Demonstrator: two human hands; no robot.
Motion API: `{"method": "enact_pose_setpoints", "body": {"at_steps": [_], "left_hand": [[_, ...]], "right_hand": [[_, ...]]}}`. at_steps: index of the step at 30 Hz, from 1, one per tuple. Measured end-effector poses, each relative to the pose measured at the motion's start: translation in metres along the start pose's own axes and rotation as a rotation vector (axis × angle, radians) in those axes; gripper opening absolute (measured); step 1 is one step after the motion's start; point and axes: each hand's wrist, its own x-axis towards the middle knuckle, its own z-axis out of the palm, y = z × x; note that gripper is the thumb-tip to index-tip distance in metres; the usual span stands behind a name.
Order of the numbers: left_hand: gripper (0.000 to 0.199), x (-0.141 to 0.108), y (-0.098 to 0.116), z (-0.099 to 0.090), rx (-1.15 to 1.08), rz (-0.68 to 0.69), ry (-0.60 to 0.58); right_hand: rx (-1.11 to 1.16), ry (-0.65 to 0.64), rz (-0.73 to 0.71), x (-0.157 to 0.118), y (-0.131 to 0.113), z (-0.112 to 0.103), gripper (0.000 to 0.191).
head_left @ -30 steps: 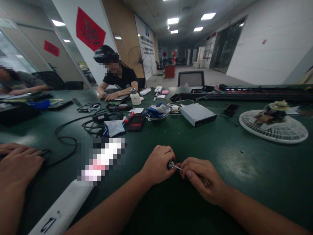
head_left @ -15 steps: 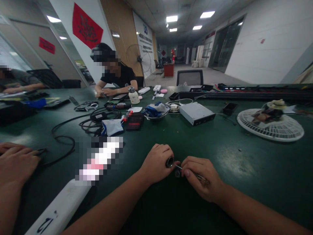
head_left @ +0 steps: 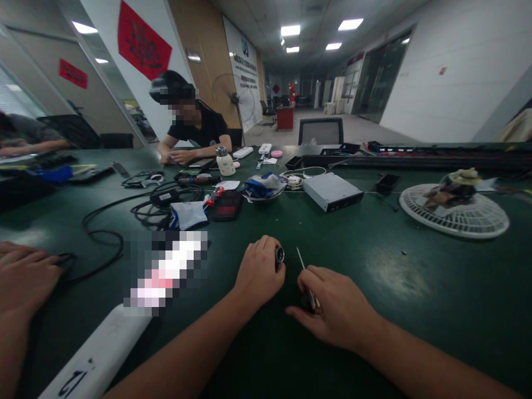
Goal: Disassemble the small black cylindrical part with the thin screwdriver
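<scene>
My left hand [head_left: 260, 267] grips a small dark cylindrical part [head_left: 279, 255] with a metal ring at its end, which sticks out past the fingers. A little to the right, my right hand [head_left: 336, 306] holds a small screwdriver [head_left: 301, 259], its thin steel shaft pointing up and away. Its tip stands apart from the cylinder. A small dark object [head_left: 308, 302] sits at my right fingers, partly hidden. Both hands rest low over the green table mat [head_left: 374, 310].
A long white object [head_left: 100, 354], partly blurred, lies to my left. Another person's hand [head_left: 25, 277] rests beside black cables [head_left: 100, 244]. Further off are a silver drive box [head_left: 332, 191], a fan guard [head_left: 453, 210] and a seated person [head_left: 195, 124].
My right hand has pulled back to the right, and the screwdriver shaft has left the cylinder and tilted upward. My left hand has shifted slightly up, still holding the cylinder.
</scene>
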Motion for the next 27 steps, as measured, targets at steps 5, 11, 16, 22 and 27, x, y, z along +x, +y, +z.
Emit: {"method": "enact_pose_setpoints", "body": {"at_steps": [5,11,16,22,27], "left_hand": [[0.020,-0.001,-0.002,0.001,-0.033,-0.036,-0.001],[0.024,-0.001,-0.001,-0.001,-0.094,0.001,-0.056],[0.028,0.000,-0.002,-0.003,-0.202,0.125,-0.129],[0.038,0.000,-0.006,0.001,-0.284,0.279,-0.152],[0.031,-0.001,-0.003,-0.002,-0.287,0.249,-0.164]], "right_hand": [[0.157,-0.031,-0.028,0.001,0.007,0.001,0.021],[0.332,0.117,0.028,0.004,0.018,0.010,0.022],[0.557,0.286,0.146,0.009,0.025,0.010,0.026],[0.647,0.289,0.215,0.009,0.023,0.004,0.023],[0.542,0.371,0.200,0.006,0.019,0.004,0.025]]}}
